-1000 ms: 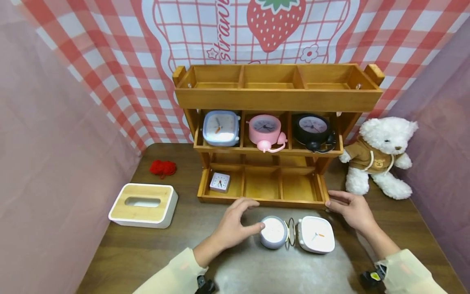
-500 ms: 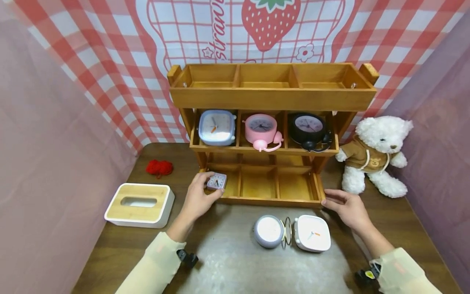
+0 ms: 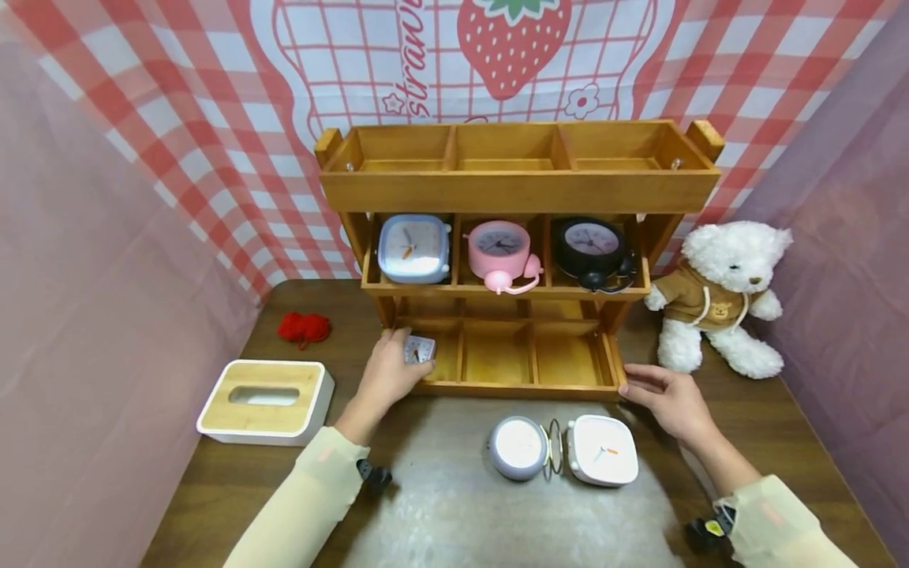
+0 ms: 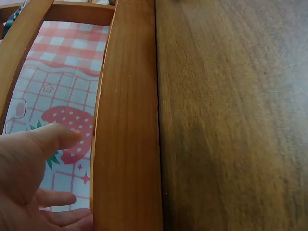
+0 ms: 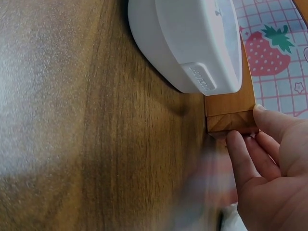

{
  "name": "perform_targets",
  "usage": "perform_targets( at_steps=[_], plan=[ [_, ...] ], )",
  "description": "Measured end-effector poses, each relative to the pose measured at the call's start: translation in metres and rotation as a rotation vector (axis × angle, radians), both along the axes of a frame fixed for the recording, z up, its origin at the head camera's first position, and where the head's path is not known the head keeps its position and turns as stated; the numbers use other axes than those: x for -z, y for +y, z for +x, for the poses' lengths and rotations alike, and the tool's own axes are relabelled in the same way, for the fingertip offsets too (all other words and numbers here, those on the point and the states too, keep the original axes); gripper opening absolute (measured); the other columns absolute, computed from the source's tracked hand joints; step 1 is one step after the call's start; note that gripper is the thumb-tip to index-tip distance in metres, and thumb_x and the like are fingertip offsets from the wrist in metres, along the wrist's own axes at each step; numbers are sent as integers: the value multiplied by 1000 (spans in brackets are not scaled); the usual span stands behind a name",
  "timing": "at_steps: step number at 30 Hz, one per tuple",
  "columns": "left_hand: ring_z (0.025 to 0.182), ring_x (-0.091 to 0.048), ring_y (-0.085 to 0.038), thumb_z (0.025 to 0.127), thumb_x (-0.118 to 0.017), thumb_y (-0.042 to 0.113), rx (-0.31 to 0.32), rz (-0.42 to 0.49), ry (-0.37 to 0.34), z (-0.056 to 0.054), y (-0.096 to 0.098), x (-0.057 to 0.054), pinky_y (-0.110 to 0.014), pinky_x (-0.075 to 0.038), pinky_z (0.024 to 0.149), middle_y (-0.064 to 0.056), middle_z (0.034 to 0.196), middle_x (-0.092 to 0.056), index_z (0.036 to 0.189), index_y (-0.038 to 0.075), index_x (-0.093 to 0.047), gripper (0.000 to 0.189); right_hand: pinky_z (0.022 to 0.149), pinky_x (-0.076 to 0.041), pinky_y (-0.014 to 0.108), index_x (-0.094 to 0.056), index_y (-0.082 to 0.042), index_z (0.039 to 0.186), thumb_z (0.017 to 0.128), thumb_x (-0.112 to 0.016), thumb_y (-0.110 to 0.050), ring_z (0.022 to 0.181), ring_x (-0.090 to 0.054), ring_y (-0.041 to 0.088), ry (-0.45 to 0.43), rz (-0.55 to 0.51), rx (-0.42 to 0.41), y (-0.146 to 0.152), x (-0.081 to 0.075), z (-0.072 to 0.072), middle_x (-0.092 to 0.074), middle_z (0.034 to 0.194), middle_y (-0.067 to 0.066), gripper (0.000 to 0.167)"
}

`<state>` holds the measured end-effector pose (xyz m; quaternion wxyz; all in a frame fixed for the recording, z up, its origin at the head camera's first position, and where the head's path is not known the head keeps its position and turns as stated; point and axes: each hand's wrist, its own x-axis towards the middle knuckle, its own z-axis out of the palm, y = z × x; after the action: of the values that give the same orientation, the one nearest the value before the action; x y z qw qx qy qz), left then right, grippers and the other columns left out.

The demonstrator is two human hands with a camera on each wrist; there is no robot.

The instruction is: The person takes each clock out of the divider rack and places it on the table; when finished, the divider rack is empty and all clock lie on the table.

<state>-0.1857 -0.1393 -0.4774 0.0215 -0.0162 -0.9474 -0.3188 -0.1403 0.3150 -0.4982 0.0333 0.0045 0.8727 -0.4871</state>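
A three-tier wooden shelf (image 3: pixel 518 189) stands on the table. In its bottom-left compartment lies a small pale square clock (image 3: pixel 420 348). My left hand (image 3: pixel 387 369) reaches over this clock, partly covering it, its thumb at the clock's lower right. In the left wrist view the thumb (image 4: pixel 62 138) and fingers stand apart with no clock visible between them; the shelf's front board hides what lies lower. My right hand (image 3: pixel 675 402) pinches the shelf's bottom-right front corner (image 5: pixel 231 122) between thumb and fingers.
In front of the shelf lie a grey round clock (image 3: pixel 518 448) and a white square clock (image 3: pixel 602 450). Blue (image 3: pixel 414 248), pink (image 3: pixel 499 251) and black (image 3: pixel 589 251) clocks fill the middle tier. A tissue box (image 3: pixel 266 401), red yarn (image 3: pixel 304 327) and teddy bear (image 3: pixel 720 300) stand at the sides.
My left hand has moved from beside the grey round clock leftward and up to the small square clock, covering part of it. My right hand has stayed at the shelf corner.
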Motion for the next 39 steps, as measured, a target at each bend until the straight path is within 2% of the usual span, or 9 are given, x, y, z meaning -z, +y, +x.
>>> perform_targets(
  at_steps=[3,7,16,21,28,33,39],
  plan=[
    [103,-61,-35,81,-82,36,19,-32,-15,-2,4,2,-49,-53,88,-25,130,-62,144,-5,-52,81,77,-53,12,-65,4,134,93,-77,-23,93,-62,-13,0,0,-3,0,1,1,-68,127,27,50],
    [100,-61,-36,81,-83,35,47,-52,7,-3,7,6,-48,-54,87,-25,124,-66,141,-9,-53,80,78,-53,13,-64,4,134,93,-77,-23,94,-63,-12,5,-4,-6,1,2,0,-68,126,27,50],
    [113,-59,-41,80,-84,27,140,-112,66,-10,9,7,-50,-49,97,-24,126,-66,139,-2,-59,71,78,-53,13,-64,4,134,93,-77,-22,94,-62,-13,6,-10,0,1,1,0,-67,127,28,50],
    [116,-60,-39,82,-85,23,206,-97,56,-17,7,12,-52,-51,97,-22,131,-63,142,3,-58,69,78,-54,14,-64,5,134,93,-77,-21,94,-62,-13,-3,-26,4,-1,1,0,-66,128,29,50],
    [120,-59,-40,83,-85,25,236,-142,49,-26,5,14,-51,-50,100,-23,133,-62,141,0,-59,69,77,-54,14,-63,6,135,93,-77,-19,94,-62,-12,-18,-36,1,-2,1,-1,-66,129,29,51],
    [113,-62,-37,78,-85,18,274,-169,54,-29,4,13,-50,-52,95,-22,135,-61,141,1,-59,70,77,-54,14,-62,6,135,94,-76,-17,95,-62,-12,-26,-22,3,0,4,-3,-66,131,27,50],
    [109,-63,-33,76,-86,21,303,-163,70,-31,3,11,-47,-53,94,-20,138,-60,143,5,-59,73,77,-54,14,-62,6,135,93,-77,-17,95,-62,-11,-18,-24,1,0,4,-3,-66,130,28,50]
  ],
)
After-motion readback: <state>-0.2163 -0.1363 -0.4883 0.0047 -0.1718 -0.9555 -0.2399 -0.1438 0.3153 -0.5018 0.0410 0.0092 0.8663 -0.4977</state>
